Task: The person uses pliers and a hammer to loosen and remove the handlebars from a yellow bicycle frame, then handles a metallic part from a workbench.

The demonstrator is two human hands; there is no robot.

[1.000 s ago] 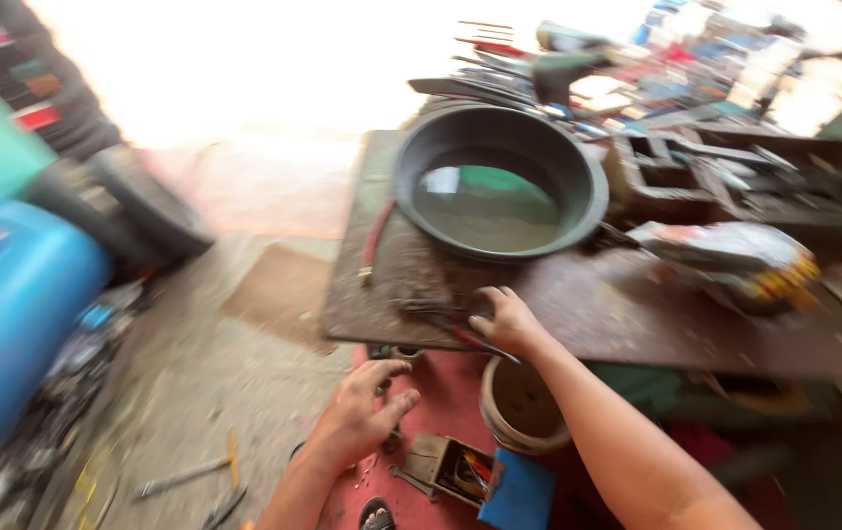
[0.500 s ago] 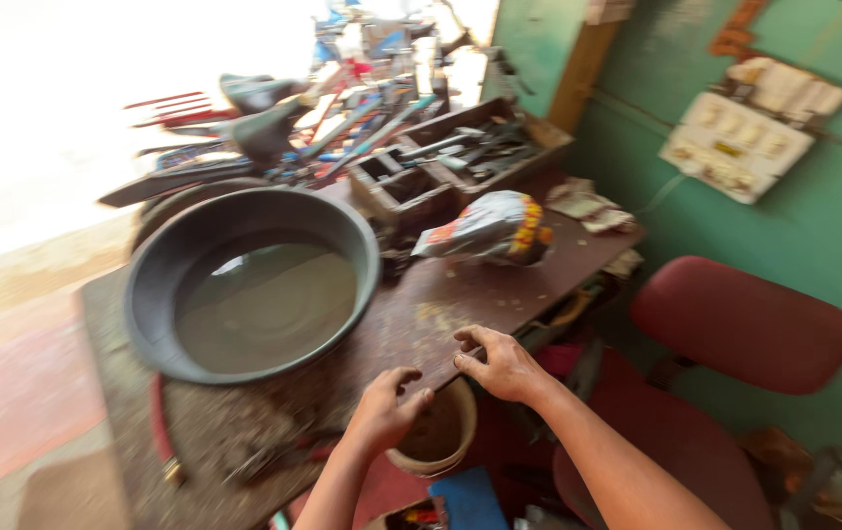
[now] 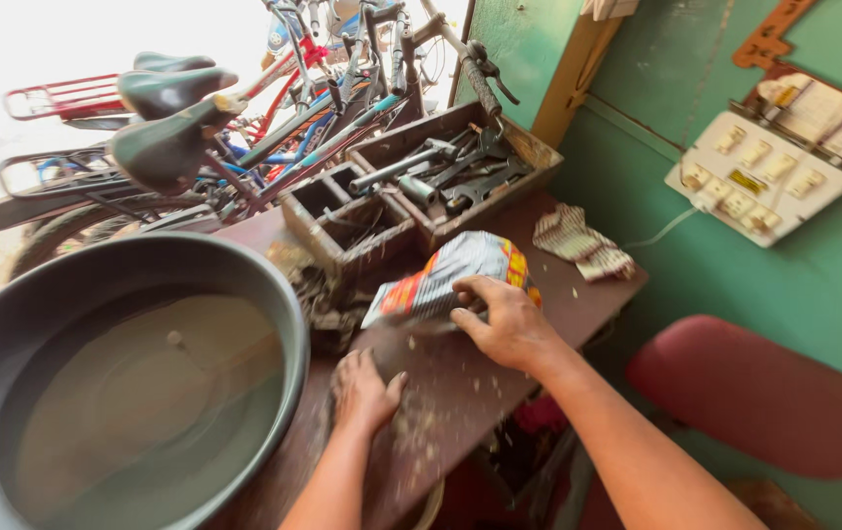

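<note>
Two hands on workbench (image 3: 499,393), right hand (image 3: 505,324) gripping packet (image 3: 450,275), left hand (image 3: 362,391) flat

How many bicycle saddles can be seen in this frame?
2. One dark saddle sits nearest the workbench, left of the wooden tool tray. The second saddle is just behind and above it. More may be hidden among the parked bicycles.

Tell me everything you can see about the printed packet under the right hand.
The packet is a soft bag, plastic by its look, mostly white with red, orange and yellow print. It lies on its side on the brown table, wrinkled and bulging, in front of the wooden tool box. The right hand rests on its near edge, fingers curled over it. Whether it is sealed cannot be told.
</note>
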